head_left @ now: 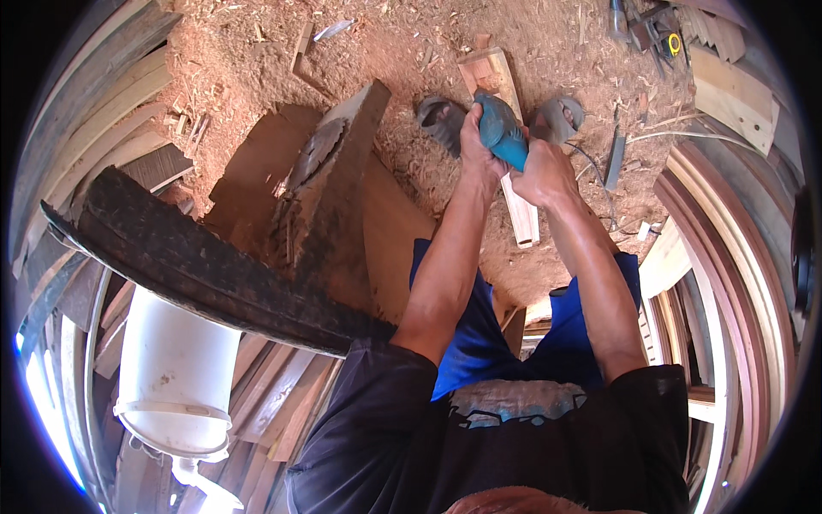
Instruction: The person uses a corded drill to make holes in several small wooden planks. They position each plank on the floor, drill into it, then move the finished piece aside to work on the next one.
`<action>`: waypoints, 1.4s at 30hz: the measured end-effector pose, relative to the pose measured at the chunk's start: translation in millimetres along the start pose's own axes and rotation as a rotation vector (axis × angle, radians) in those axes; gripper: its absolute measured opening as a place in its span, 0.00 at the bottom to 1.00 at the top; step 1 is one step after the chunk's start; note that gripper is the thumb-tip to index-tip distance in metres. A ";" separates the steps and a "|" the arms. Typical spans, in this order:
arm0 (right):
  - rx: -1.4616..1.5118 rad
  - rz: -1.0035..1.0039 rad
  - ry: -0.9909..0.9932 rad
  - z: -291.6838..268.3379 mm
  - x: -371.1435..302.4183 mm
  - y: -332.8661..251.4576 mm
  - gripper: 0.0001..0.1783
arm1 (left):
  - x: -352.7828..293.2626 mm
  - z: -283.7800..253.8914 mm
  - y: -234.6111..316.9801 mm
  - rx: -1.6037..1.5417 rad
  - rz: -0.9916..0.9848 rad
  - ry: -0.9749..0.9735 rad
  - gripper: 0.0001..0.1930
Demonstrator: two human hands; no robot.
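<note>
A teal handheld power tool (503,128), its exact kind hard to make out, lies lengthwise between my hands. My left hand (481,147) is wrapped round its left side. My right hand (546,174) grips its near end. Beneath the tool a light wooden board (521,214) runs away from me along the ground, its far end showing past the tool's front. Where the tool meets the board is hidden by the tool itself. My feet, in dark grey footwear (440,122), stand on either side of the board.
Wood shavings (394,47) cover the ground. To the left stands a saw bench with a round blade (317,154) and a dark, curved slab edge (197,248). A white bucket (175,368) is nearer. Stacked timber (736,248) lines the right, with a tape measure (674,44) beyond.
</note>
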State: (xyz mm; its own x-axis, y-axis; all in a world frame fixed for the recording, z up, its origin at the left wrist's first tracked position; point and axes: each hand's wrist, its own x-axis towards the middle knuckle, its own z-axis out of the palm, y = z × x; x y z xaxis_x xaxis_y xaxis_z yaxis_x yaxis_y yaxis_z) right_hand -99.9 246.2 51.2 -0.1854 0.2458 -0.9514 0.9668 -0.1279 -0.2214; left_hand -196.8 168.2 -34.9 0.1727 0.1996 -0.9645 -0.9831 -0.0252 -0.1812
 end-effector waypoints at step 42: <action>-0.072 -0.187 0.092 -23.0 -17.7 10.0 0.17 | -5.3 -10.4 -36.7 -0.237 -0.016 -0.133 0.31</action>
State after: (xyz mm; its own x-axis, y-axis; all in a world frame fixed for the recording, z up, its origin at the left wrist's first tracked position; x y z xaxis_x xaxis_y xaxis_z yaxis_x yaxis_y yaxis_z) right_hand -82.9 262.7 70.7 -0.3491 0.3458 -0.8709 0.9277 -0.0036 -0.3733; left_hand -161.0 157.9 -25.1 0.1636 0.3288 -0.9301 -0.9360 -0.2462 -0.2517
